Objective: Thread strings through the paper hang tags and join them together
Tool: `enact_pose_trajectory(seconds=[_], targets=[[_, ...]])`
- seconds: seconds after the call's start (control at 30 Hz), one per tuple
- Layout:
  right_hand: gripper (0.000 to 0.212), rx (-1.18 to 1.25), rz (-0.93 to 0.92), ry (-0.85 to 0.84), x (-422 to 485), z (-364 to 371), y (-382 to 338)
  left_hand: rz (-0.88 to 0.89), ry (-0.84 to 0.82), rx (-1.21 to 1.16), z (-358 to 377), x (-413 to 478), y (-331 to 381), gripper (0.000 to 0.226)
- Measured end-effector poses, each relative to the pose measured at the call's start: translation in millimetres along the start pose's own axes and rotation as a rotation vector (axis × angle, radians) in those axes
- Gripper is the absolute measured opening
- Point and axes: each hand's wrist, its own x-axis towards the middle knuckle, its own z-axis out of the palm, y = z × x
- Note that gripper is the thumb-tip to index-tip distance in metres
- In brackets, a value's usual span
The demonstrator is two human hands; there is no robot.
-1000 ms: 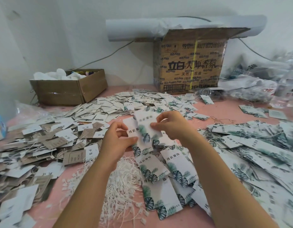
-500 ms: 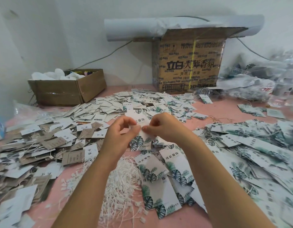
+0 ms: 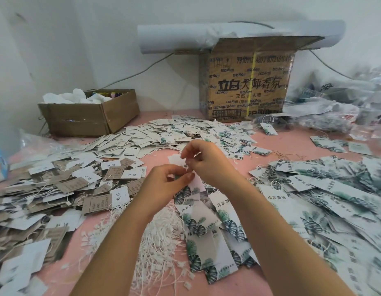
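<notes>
On the pink table (image 3: 292, 142), the left hand (image 3: 164, 186) and right hand (image 3: 211, 163) pinch one hang tag (image 3: 177, 161) between them, seemingly mid-threading; next comes a careful pull-through, with the string pile (image 3: 161, 236) lying under the left wrist.

carton (image 3: 247, 86): "立白" | brown tag (image 3: 97, 203): "HOP AND WORK CLOTHES"

Both my forearms reach forward, my left hand (image 3: 167, 184) and higher right hand (image 3: 207, 162) meeting, curled fingers pinching one hang tag (image 3: 176, 160).
</notes>
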Motion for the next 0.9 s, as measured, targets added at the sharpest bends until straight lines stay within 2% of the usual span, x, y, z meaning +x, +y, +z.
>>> enact_pose_trajectory(seconds=[0.27, 0.43, 0.7, 0.9], targets=[[0.019, -0.012, -0.045, -0.061, -2, -8, -1, 0.037, 0.042, 0.017, 0, 0, 3, 0.015], [0.019, -0.088, -0.041, -0.160, -1, -15, 1, 0.038, 0.085, 0.015, -2, 1, 3, 0.014], [0.010, -0.204, -0.090, -0.056, -2, -16, 2, 0.060, 0.132, 0.000, -5, 1, 2, 0.008], [0.009, -0.136, -0.082, 0.155, -3, -20, 3, 0.051, 0.109, 0.021, -4, -1, 3, 0.032]])
